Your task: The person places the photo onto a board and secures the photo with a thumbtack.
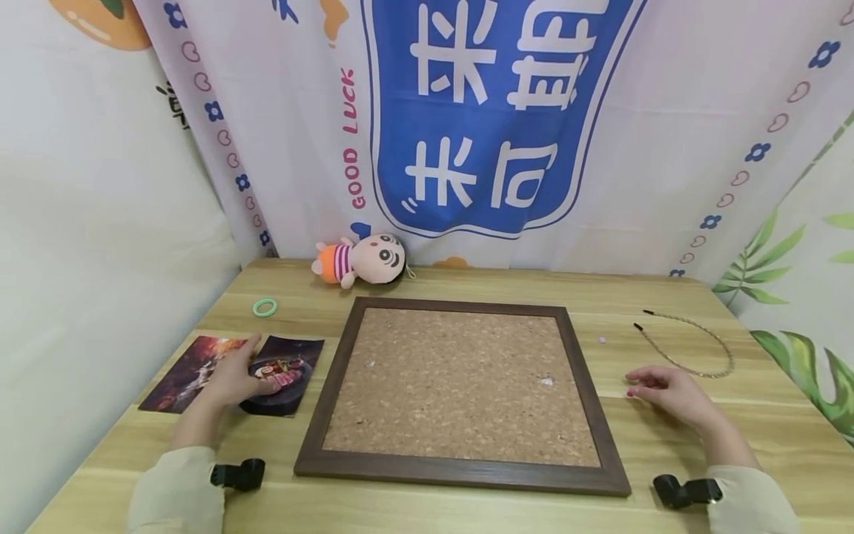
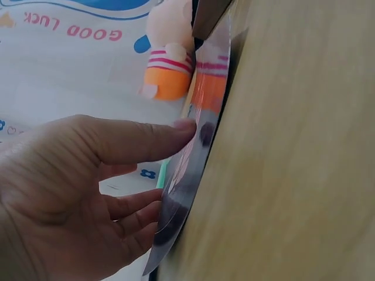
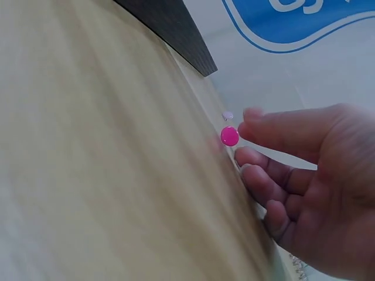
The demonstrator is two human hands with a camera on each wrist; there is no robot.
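My left hand [image 1: 233,378] is over two glossy pictures at the table's left. One is a dark picture of sliced meat on a plate [image 1: 293,371]; its thumb reaches over this one. The other is a reddish picture [image 1: 180,386], partly covered by the hand. In the left wrist view, the thumb and fingertips are at the edge of a curved glossy picture [image 2: 193,152]. My right hand [image 1: 674,397] hovers low over the table with loosely bent fingers. A pink thumbtack [image 3: 229,136] shows right by its thumb tip; contact is unclear. A lilac thumbtack [image 3: 227,116] lies beyond.
Between the hands lies a cork board [image 1: 460,386] with a dark brown frame [image 1: 460,472]. A headband [image 1: 723,348] lies at the right. Behind are a green ring [image 1: 265,308] and a plush doll [image 1: 363,259]. A printed curtain [image 1: 600,185] hangs at the table's far edge.
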